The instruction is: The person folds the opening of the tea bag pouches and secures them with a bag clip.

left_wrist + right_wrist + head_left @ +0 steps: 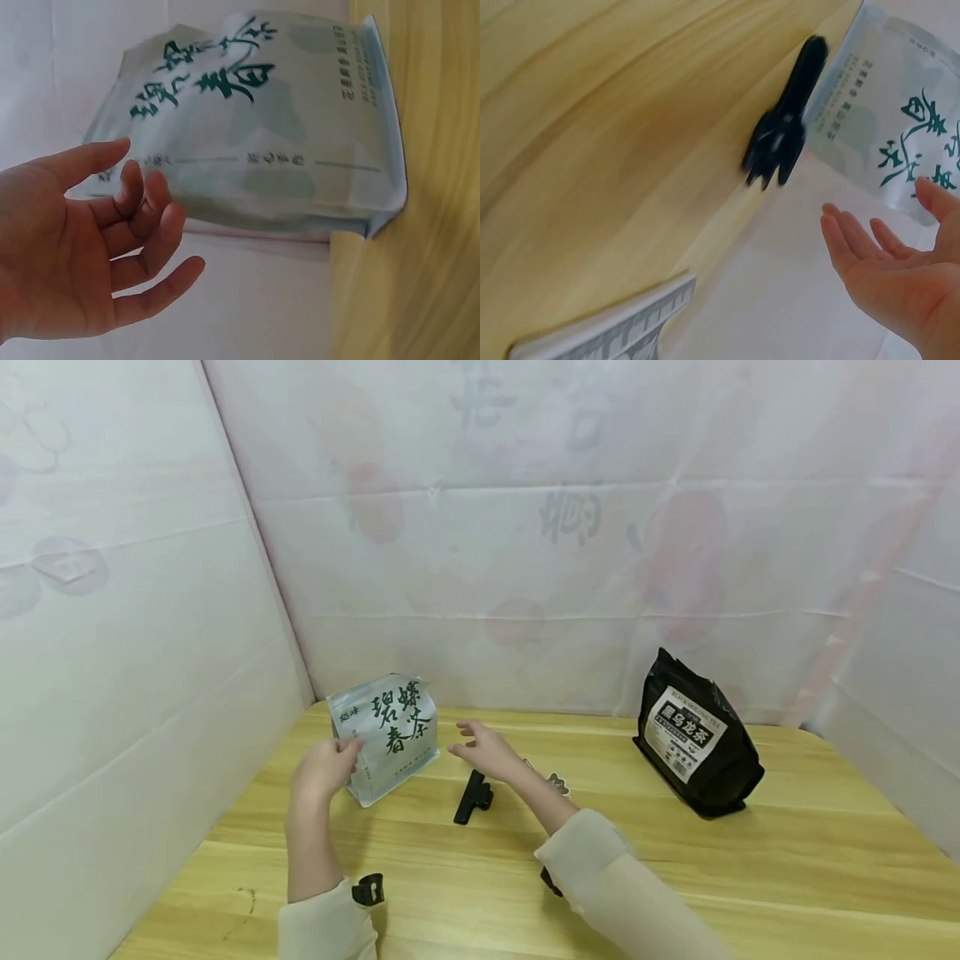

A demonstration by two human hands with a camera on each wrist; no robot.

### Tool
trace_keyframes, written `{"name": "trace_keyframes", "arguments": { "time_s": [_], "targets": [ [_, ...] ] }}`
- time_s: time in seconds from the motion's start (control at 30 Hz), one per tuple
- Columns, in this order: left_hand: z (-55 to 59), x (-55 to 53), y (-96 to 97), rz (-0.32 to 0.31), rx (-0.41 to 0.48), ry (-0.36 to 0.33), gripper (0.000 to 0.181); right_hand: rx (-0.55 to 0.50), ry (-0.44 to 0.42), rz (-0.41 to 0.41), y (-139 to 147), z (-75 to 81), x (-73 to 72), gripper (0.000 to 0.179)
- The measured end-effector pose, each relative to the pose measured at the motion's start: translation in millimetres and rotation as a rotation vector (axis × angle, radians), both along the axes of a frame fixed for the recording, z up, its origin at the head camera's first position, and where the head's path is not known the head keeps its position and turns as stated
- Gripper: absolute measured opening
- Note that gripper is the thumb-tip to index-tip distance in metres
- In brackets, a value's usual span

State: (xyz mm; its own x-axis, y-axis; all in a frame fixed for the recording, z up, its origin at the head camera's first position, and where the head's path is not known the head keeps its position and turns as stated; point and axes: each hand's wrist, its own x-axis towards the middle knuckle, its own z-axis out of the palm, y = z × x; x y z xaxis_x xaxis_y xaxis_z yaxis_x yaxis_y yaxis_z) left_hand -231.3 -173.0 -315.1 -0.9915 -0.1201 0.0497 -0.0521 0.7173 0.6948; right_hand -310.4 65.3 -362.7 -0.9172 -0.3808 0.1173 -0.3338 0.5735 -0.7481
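Note:
A pale silver-green tea bag point(393, 739) with dark green characters stands upright at the left of the table. My left hand point(324, 768) is at its left front edge; in the left wrist view the loosely bent fingers of that hand point(97, 232) hold nothing, and I cannot tell whether they touch the bag. To the right of the bag hovers my right hand point(487, 750), its fingers spread and nothing in them. Below the right hand, a black clip point(474, 796) lies on the table. In the right wrist view the clip point(787, 112) appears beside the bag's base.
A black tea bag point(697, 739) with a white label stands at the right. A flat white-and-grey piece point(558, 783) lies partly hidden behind my right forearm. Pale cloth walls point(480, 568) border the wooden table point(675, 860) at the back and sides.

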Motion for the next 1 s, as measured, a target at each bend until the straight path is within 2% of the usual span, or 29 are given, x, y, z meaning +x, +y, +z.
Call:
{"name": "trace_keyframes", "arguments": {
  "time_s": [0.17,0.3,0.47,0.57,0.73,0.87,1.0],
  "targets": [
    [-7.5,-2.4,-6.5,0.023,0.044,-0.013,0.038,-0.037,-0.031,-0.009,-15.5,-1.5,-5.1,0.054],
    [-13.0,-5.9,-6.5,0.016,0.098,-0.002,0.034,-0.064,-0.043,-0.012,-23.0,-5.3,-9.8,0.055],
    [-18.8,-11.0,-7.0,-0.004,0.171,-0.017,0.040,-0.118,-0.072,0.032,-32.9,-6.2,-15.0,0.060],
    [-21.1,-14.3,-7.6,-0.016,0.163,-0.012,0.040,-0.157,-0.087,0.067,-37.0,-6.3,-17.6,0.066],
    [-23.6,-16.5,-8.3,-0.026,0.150,-0.008,0.037,-0.244,-0.171,0.076,-36.9,-4.1,-19.0,0.073],
    [-24.8,-16.3,-9.6,-0.027,0.178,-0.015,0.037,-0.285,-0.188,0.102,-35.2,-1.6,-20.3,0.070],
    [-26.3,-16.2,-12.4,-0.033,0.205,-0.016,0.040,-0.281,-0.182,0.069,-32.9,-0.3,-19.1,0.064]
  ]
}}
